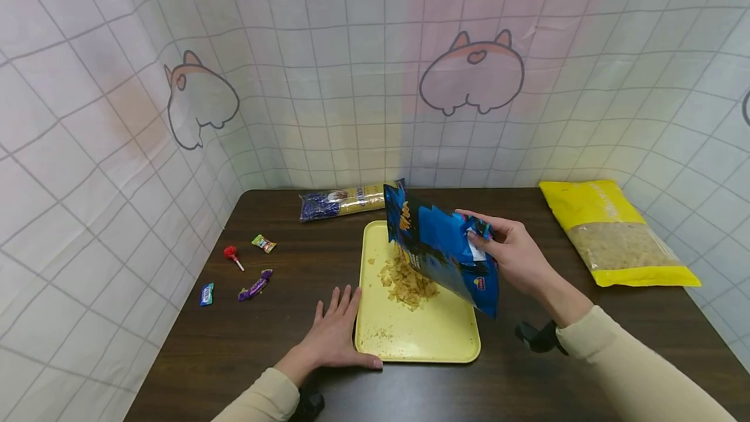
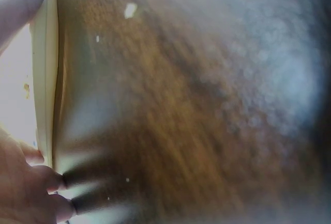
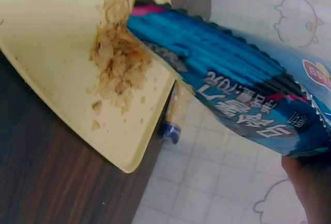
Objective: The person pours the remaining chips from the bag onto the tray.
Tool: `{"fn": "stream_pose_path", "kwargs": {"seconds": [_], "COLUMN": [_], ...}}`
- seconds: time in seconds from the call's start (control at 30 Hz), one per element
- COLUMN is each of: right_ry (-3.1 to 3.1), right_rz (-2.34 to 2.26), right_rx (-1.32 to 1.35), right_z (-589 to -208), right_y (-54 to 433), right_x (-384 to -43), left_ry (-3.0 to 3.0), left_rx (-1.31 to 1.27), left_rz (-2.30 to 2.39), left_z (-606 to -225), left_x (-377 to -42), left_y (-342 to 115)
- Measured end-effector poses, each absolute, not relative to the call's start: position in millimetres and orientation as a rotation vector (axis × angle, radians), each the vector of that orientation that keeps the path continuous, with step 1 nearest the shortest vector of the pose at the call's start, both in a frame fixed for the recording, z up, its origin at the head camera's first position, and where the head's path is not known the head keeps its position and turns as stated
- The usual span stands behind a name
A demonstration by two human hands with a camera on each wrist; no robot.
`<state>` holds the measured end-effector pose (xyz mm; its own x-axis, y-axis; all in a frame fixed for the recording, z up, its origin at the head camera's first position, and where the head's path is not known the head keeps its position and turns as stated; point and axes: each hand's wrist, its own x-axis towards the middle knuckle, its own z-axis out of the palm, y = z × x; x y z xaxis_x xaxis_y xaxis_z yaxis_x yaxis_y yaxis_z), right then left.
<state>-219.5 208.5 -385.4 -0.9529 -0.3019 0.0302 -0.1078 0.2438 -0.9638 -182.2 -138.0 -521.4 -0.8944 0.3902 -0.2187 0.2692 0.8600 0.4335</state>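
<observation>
Right hand (image 1: 518,256) pinching its crumpled edge, I hold the blue bag (image 1: 436,246) tilted above the yellow tray (image 1: 433,337), its left end over the chips (image 1: 410,288) lying on the tray. My left hand (image 1: 334,338) rests, fingers spread, at the tray's left side. The bag should be light, limp and slick, best held at that gathered edge; the chips look brittle.

A makeshift booth: grid-patterned cloth (image 1: 351,70) with cartoon animals (image 1: 472,83) screens a wood-grained desk (image 1: 222,357) left, far and right.
</observation>
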Motion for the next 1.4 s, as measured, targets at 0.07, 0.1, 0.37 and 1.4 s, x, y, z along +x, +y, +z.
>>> {"fn": "stream_pose_path", "kwargs": {"seconds": [0.07,0.1,0.37,1.4], "right_ry": [2.311,2.311,2.321,2.306], "right_rz": [-1.813,-1.811,-1.728,-1.834], "right_rx": [-0.376,-0.371,-0.387,-0.307], "right_z": [-385,-385,-384,-360], "right_y": [208,208,210,207], "right_x": [-216,-214,-203,-210], "left_ry": [2.734,2.733,2.729,2.721], "left_rx": [0.495,0.494,0.491,0.492], "left_rz": [0.576,0.578,0.578,0.567], "left_z": [-522,-522,-521,-522], "left_x": [-182,-182,-182,-184], "left_y": [-138,-138,-138,-139]}}
